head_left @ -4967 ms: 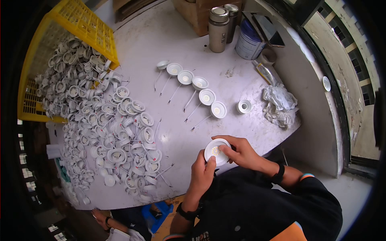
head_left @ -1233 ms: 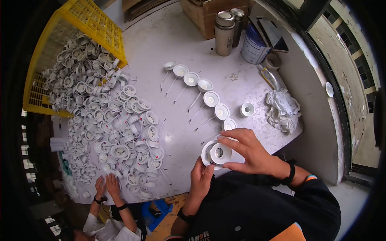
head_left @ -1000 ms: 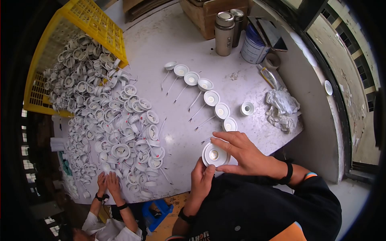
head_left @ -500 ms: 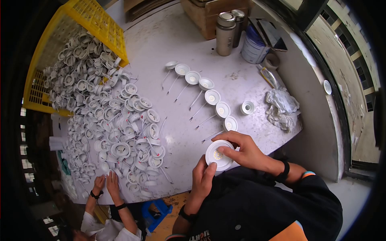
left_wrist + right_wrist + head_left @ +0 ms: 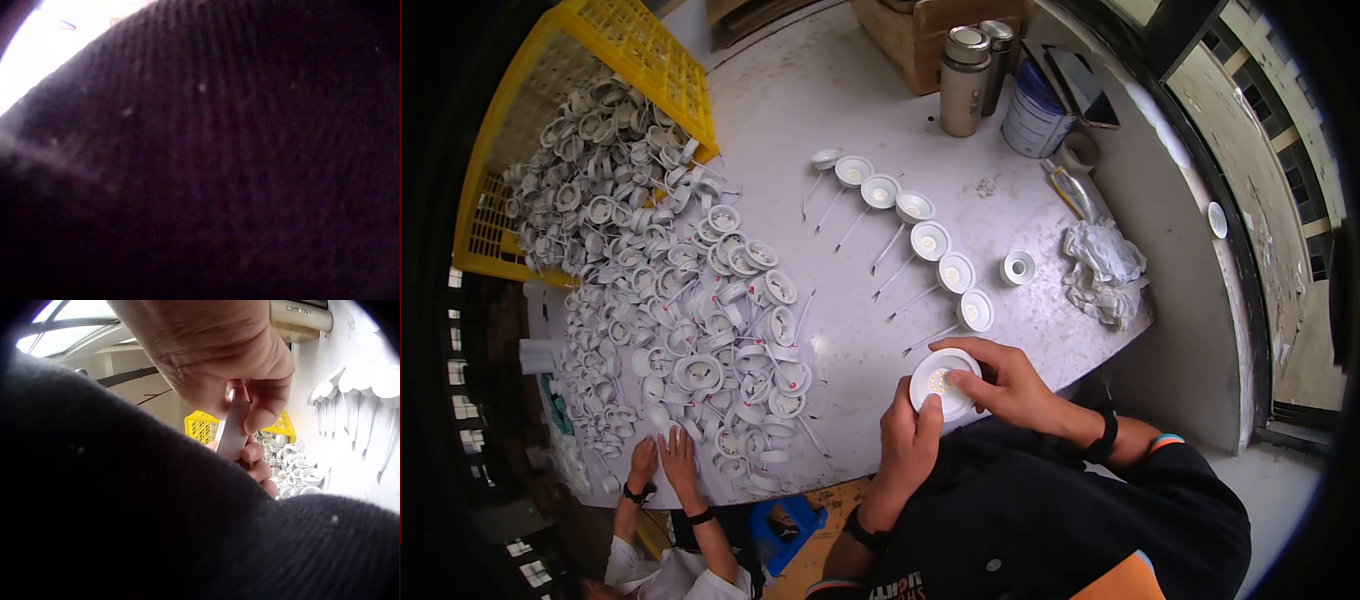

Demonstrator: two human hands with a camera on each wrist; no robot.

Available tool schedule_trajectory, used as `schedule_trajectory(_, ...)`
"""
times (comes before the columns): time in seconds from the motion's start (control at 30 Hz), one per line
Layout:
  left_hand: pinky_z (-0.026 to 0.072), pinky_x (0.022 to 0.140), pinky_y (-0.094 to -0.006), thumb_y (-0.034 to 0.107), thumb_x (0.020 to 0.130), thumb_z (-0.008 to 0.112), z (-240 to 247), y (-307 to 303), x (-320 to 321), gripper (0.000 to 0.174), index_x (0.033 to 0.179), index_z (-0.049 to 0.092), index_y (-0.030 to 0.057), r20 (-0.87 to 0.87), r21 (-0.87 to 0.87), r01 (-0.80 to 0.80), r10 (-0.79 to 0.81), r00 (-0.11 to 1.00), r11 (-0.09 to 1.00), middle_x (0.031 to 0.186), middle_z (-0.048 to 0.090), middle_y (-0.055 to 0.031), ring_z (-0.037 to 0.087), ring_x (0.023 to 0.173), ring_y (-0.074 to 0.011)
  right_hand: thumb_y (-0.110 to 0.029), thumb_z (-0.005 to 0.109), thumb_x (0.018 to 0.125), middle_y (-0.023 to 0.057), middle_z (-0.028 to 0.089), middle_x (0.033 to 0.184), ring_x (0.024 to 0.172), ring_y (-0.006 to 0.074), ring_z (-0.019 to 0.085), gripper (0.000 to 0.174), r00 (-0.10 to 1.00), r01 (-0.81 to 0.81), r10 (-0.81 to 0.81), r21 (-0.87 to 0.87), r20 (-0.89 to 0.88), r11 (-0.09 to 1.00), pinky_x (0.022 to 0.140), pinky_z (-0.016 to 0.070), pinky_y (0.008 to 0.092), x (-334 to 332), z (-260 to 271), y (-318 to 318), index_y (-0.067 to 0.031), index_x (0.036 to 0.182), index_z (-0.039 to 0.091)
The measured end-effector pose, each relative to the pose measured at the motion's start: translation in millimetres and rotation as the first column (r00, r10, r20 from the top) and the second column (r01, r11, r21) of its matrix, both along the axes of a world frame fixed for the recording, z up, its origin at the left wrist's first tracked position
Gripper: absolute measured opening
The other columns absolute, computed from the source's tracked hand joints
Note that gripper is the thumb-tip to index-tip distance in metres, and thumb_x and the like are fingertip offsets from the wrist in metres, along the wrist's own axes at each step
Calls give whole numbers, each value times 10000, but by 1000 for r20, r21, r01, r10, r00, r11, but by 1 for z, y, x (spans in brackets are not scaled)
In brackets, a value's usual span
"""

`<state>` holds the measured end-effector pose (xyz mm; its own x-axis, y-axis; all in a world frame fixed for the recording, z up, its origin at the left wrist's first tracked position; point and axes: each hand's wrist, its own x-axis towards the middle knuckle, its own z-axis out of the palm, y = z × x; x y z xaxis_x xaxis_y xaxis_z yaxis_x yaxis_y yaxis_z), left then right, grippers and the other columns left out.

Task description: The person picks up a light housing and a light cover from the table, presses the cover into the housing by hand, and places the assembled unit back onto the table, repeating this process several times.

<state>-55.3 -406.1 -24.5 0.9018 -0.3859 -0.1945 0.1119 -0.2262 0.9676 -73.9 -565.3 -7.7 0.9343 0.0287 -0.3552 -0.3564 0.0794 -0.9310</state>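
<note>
Between both hands, just off the table's front edge, is a white LED downlight (image 5: 938,380), its yellow-dotted LED board facing up. My left hand (image 5: 908,440) grips the lower left of its rim, with the thumb on the front face. Opposite, my right hand (image 5: 1010,385) holds the rim from the right, its thumb over the inner face. In the right wrist view the downlight (image 5: 234,434) shows edge-on between the right hand (image 5: 219,356) and the left fingers (image 5: 259,465). Dark cloth fills most of the left wrist view, hiding the left hand there.
A slanting row of wired downlights (image 5: 930,241) lies ahead, with a lone white cup-shaped part (image 5: 1018,267) beside it. Left is a heap of white lamp parts (image 5: 700,372) spilling from a yellow crate (image 5: 690,100). Another person's hands (image 5: 678,460) touch the heap. Bottles and crumpled plastic (image 5: 1105,270) stand right.
Since five seconds ago the row has gained one downlight and another person's hands have come to the heap. About a second ago my right fingers were spread at the downlight; now both thumbs press its face.
</note>
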Motion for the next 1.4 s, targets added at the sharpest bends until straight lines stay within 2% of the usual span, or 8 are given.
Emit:
schedule_trajectory(0.47, 436, 633, -226, 212, 894, 517, -41, -2, 55, 273, 1046, 485, -13, -260, -214, 3, -60, 964, 977, 870, 553, -41, 497, 691, -64, -183, 535, 868, 26, 583, 899, 657, 60, 519, 404, 997, 6, -3, 39, -75, 999, 504, 434, 200, 42, -40, -11, -61, 1247, 464)
schedule_trajectory(0.63, 449, 649, -246, 245, 909, 483, -59, -11, 153, 262, 992, 527, 1, -394, -310, -415, 282, 875, 855, 875, 568, -47, 526, 700, -99, -203, 534, 873, 66, 518, 1052, 852, 135, 536, 475, 977, 212, -211, 156, -21, 965, 693, 457, 261, 63, -46, -25, -50, 1297, 385)
schedule_trajectory(0.67, 427, 695, -277, 265, 925, 451, -78, -6, 183, 289, 1054, 501, 12, -304, -262, -398, 316, 899, 879, 969, 589, -70, 568, 873, -140, -198, 533, 874, 63, 524, 1049, 850, 131, 541, 456, 972, 235, -235, 191, -23, 953, 710, 454, 266, 63, -47, -28, -48, 1284, 403)
schedule_trajectory(0.9, 352, 575, -257, 343, 865, 550, -168, -11, 360, 323, 837, 587, 23, -160, -59, -624, 610, 776, 779, 712, 509, 7, 431, 647, -85, -99, 577, 857, 37, 601, 938, 804, 76, 552, 275, 978, 49, -11, 180, -208, 982, 735, 454, 218, 59, -51, -31, -33, 1123, 549)
schedule_trajectory(1.17, 424, 736, -312, 375, 858, 542, -186, -36, 386, 465, 991, 562, -70, -59, 248, -558, 587, 807, 792, 904, 590, -107, 531, 847, -168, -94, 589, 848, 48, 589, 938, 823, 83, 547, 243, 988, -87, 104, 144, -117, 986, 768, 441, 230, 69, -38, -31, -36, 1083, 573)
schedule_trajectory(1.27, 417, 810, -300, 356, 879, 511, -188, -32, 352, 469, 1107, 517, -54, 250, 224, -626, 577, 778, 747, 1049, 573, -129, 527, 967, -182, -83, 566, 860, 70, 567, 983, 846, 107, 550, 251, 969, -231, 247, 385, 8, 894, 788, 438, 251, 71, -7, -28, -1, 1097, 544)
schedule_trajectory(1.33, 413, 839, -317, 279, 879, 534, -161, -31, 291, 419, 1137, 482, -48, 307, -7, -559, 534, 788, 829, 1091, 543, -158, 540, 967, -237, -7, 526, 862, 143, 557, 1011, 888, 202, 586, 229, 912, -386, 356, 720, 205, 576, 799, 459, 318, 66, 21, -21, 22, 1086, 489)
schedule_trajectory(1.4, 432, 805, -286, 194, 900, 507, -116, -26, 216, 304, 1109, 512, -27, 49, -176, -427, 441, 896, 887, 1052, 568, -129, 560, 951, -200, 9, 492, 868, 172, 537, 1048, 946, 276, 555, 212, 791, -594, 407, 733, 457, 331, 826, 433, 385, 60, 37, -7, 27, 1077, 460)
